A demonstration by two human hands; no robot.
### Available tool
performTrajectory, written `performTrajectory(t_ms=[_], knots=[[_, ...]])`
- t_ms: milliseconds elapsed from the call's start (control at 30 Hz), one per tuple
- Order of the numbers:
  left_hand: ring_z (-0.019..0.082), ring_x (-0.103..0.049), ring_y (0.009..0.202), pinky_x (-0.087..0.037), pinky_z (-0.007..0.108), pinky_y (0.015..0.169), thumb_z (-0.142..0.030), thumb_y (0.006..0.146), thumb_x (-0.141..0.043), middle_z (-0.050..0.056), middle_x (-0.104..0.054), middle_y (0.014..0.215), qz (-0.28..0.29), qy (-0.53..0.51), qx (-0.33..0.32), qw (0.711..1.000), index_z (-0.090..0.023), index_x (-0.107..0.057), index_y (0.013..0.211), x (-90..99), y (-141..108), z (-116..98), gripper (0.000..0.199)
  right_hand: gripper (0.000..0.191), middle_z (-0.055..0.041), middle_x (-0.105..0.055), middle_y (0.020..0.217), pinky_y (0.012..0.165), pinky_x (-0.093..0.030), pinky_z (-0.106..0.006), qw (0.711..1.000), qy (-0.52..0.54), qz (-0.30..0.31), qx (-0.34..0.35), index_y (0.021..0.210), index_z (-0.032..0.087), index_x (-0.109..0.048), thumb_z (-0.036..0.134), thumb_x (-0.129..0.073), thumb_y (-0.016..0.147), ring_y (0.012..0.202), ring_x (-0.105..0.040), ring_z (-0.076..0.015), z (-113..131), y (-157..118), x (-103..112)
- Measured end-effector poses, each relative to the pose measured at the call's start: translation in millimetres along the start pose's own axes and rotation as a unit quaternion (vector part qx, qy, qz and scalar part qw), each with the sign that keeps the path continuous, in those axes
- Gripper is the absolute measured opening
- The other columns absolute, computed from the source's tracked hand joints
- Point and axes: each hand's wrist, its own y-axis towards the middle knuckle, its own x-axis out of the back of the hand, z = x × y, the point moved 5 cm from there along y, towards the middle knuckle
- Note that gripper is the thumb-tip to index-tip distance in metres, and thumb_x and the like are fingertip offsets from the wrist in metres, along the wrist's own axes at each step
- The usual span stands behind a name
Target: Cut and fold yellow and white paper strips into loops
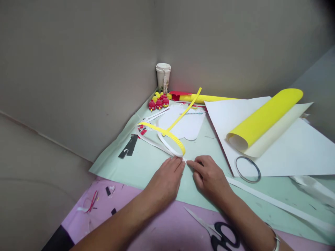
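Note:
My left hand (167,176) lies with its fingers together, pressing on the near end of a looped paper strip on the pale green sheet. Beside it my right hand (209,174) is curled, its index finger stretched to a small white piece (184,160) between the hands. The yellow corrugated strip (172,137) curves away from my left fingertips, with a white strip (167,143) next to it. A straight yellow strip (187,112) slants up from the loop. Past my right hand a long white strip (274,202) runs to the right.
Scissors (211,228) lie open near the front. A yellow roll (264,118) rests on white sheets (293,160) at the right, with a tape ring (248,169) near it. Red ornaments (159,104) and a lidded cup (163,76) stand in the back corner. Black scraps (128,146) lie left.

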Motion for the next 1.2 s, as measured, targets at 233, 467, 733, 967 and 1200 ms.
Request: performTrajectory(t_ms=[233, 467, 733, 967, 1200], knots=[[0.028, -0.043, 0.135, -0.037, 0.046, 0.112, -0.004, 0.086, -0.038, 0.018, -0.048, 0.144, 0.000, 0.037, -0.011, 0.999, -0.005, -0.045, 0.138, -3.1, -1.5, -0.1, 0.052, 0.042, -0.0093, -0.056, 0.090, 0.076, -0.048, -0.035, 1.000, -0.001, 0.001, 0.001, 0.113, 0.016, -0.070, 0.003, -0.048, 0.079, 0.087, -0.050, -0.0224, -0.3, -0.3, -0.8], [0.028, -0.042, 0.136, -0.037, 0.044, 0.112, -0.004, 0.085, -0.038, 0.018, -0.047, 0.145, 0.002, 0.050, -0.011, 0.999, -0.004, -0.044, 0.138, -3.8, -2.6, -0.7, 0.053, 0.043, -0.0095, -0.056, 0.090, 0.076, -0.048, -0.035, 1.000, 0.001, 0.004, 0.004, 0.114, 0.016, -0.070, 0.002, -0.048, 0.079, 0.087, -0.050, -0.0224, 0.0, -0.1, -1.0], [0.028, -0.041, 0.136, -0.038, 0.043, 0.111, -0.004, 0.084, -0.039, 0.018, -0.046, 0.145, 0.007, 0.064, -0.016, 0.998, -0.003, -0.044, 0.138, -6.9, -2.5, -1.8, 0.055, 0.043, -0.0094, -0.056, 0.090, 0.077, -0.048, -0.035, 1.000, 0.005, 0.007, 0.003, 0.113, 0.015, -0.069, 0.002, -0.048, 0.078, 0.087, -0.050, -0.0224, 0.2, -0.2, -1.1], [0.028, -0.041, 0.136, -0.035, 0.040, 0.112, -0.006, 0.086, -0.036, 0.020, -0.044, 0.146, 0.041, 0.098, -0.016, 0.994, 0.000, -0.045, 0.138, -5.8, -2.1, -6.0, 0.054, 0.043, -0.0092, -0.056, 0.091, 0.077, -0.048, -0.036, 1.000, 0.011, 0.009, 0.002, 0.116, 0.016, -0.067, 0.003, -0.047, 0.080, 0.086, -0.049, -0.0223, 0.0, -1.8, -4.9], [0.028, -0.043, 0.135, -0.036, 0.039, 0.111, -0.013, 0.089, -0.037, 0.020, -0.044, 0.146, 0.055, 0.124, -0.011, 0.991, 0.000, -0.046, 0.139, -4.3, -2.3, -9.3, 0.052, 0.045, -0.0098, -0.056, 0.092, 0.075, -0.049, -0.037, 1.000, 0.010, -0.001, 0.017, 0.118, 0.016, -0.065, 0.002, -0.046, 0.080, 0.086, -0.050, -0.0226, -1.4, -3.8, -9.5]])
